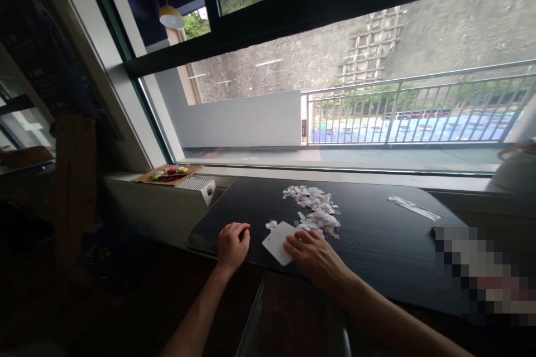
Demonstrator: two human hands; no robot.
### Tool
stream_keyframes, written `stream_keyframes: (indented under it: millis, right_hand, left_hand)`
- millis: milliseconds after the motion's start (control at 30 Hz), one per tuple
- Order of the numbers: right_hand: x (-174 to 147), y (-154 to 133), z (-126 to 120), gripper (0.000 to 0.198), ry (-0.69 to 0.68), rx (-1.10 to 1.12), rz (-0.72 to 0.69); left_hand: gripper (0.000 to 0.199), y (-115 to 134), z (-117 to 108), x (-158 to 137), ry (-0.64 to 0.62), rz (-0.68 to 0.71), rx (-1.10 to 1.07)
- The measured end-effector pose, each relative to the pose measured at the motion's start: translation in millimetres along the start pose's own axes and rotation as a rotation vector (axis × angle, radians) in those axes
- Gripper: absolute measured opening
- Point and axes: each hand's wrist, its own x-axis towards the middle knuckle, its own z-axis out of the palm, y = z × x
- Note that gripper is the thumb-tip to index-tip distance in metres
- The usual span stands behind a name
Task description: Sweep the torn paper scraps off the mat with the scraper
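Card: the white card (276, 244) sits at six o'clock on your table (368, 240), at its near edge, turned so that a corner points towards you; whether it lies flat or is lifted a little, I cannot tell.
Right hand: your right hand (313, 250) comes in from four o'clock, fingers close together over the card's right corner; your thumb is hidden, so I cannot tell whether you pinch the card or only rest on it.
Left hand: your left hand (233, 244) is at nine o'clock from the card, apart from it, fingers curled into a loose fist by the table edge; I cannot tell whether anything is inside.
Scraps: the pale scraps (319, 220) spread in an uneven heap from one o'clock of the card, just beyond your right hand, up towards the window (247, 36); a small clump lies at eleven o'clock, right beside the card.
Strip: a pale strip (414, 208) lies slantwise at two o'clock, well apart from your hands.
Board: at ten o'clock, off the table, a brown board (144, 178) bears small colourful items (170, 173).
Outside: a railing (400, 114) stands at one o'clock.
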Motion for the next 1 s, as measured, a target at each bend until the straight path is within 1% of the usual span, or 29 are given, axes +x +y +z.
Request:
stream_keyframes:
  millis: [33, 100, 167, 233, 300, 333, 400, 500, 567, 633, 767, 833, 900, 1000]
  right_hand:
    - [-9, 0, 0, 0.025, 0.008, 0.018, 0.006]
    - [-32, 5, -7, 0.034, 0.062, 0.061, 0.052]
    - [-58, 16, -17, 0.043, 0.155, 0.123, 0.169]
    - [-78, 30, -25, 0.039, 0.263, 0.261, 0.354]
    - [-93, 43, -26, 0.033, 0.345, 0.412, 0.547]
    - [-99, 48, -24, 0.032, 0.375, 0.481, 0.624]
    - [-107, 54, -16, 0.031, 0.420, 0.622, 0.721]
    - [-115, 58, -6, 0.032, 0.511, 0.856, 0.800]
    - [-119, 60, -6, 0.034, 0.578, 0.958, 0.861]
    - [-123, 63, -10, 0.034, 0.633, 0.986, 0.934]
    - [-133, 72, -16, 0.033, 0.646, 0.978, 1.059]
    - [-137, 75, -14, 0.032, 0.699, 0.992, 1.107]
    - [-140, 76, -12, 0.030, 0.791, 1.036, 1.130]
    - [-138, 73, -12, 0.028, 0.837, 1.083, 1.147]
  left_hand:
    - [0.021, -2, 0, 0, 0.006, 0.010, -0.002]
    - [0.020, -3, -1, 2, 0.014, 0.013, 0.011]
    - [0.020, 1, 0, 6, 0.008, -0.028, 0.022]
    - [0.019, 9, 3, 10, -0.008, -0.081, 0.010]
    - [0.019, 21, 9, 13, -0.033, -0.095, -0.011]
    - [0.019, 27, 12, 14, -0.045, -0.087, -0.012]
    - [0.017, 36, 17, 14, -0.076, -0.070, 0.006]
    - [0.016, 40, 20, 12, -0.075, -0.054, 0.015]
    - [0.018, 37, 19, 11, -0.068, -0.048, -0.017]
    - [0.019, 35, 17, 12, -0.069, -0.049, -0.027]
    - [0.020, 35, 15, 14, -0.089, -0.079, 0.010]
    - [0.021, 36, 15, 14, -0.094, -0.079, 0.014]
    - [0.022, 37, 16, 14, -0.094, -0.069, 0.012]
    - [0.023, 36, 16, 15, -0.085, -0.062, 0.011]
